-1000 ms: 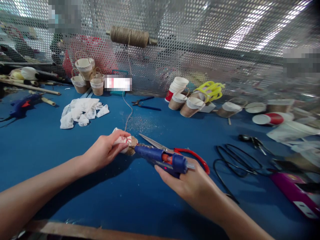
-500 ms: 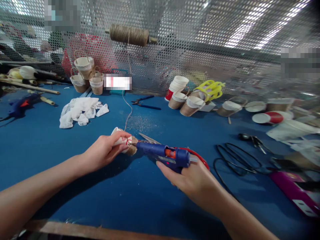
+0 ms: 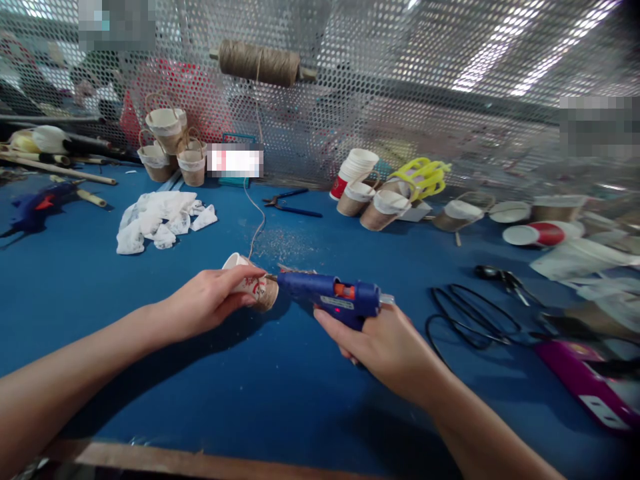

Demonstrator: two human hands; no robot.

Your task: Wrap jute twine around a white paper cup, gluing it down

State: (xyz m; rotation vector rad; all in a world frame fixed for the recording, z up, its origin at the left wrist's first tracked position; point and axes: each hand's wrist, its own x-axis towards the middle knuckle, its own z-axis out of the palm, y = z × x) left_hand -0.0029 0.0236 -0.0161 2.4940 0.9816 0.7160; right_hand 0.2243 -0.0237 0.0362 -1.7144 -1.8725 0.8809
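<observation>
The left hand (image 3: 210, 308) has its grip closed around a paper cup (image 3: 249, 285) tipped on its side over the blue tabletop (image 3: 150, 387). The right hand (image 3: 387, 347) has its grip clamped on a blue glue gun (image 3: 330, 297), whose nozzle touches the cup's twine-wrapped base. Twine (image 3: 260, 223) runs up to a spool (image 3: 260, 63).

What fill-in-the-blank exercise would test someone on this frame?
1. The right hand has its grip on a ____ glue gun.
2. The left hand steadies a paper cup that lies on its ____ at the gun's nozzle.
3. The black scissors lie on the table to the ____ of the right hand.

Missing words: blue; side; right.
</observation>
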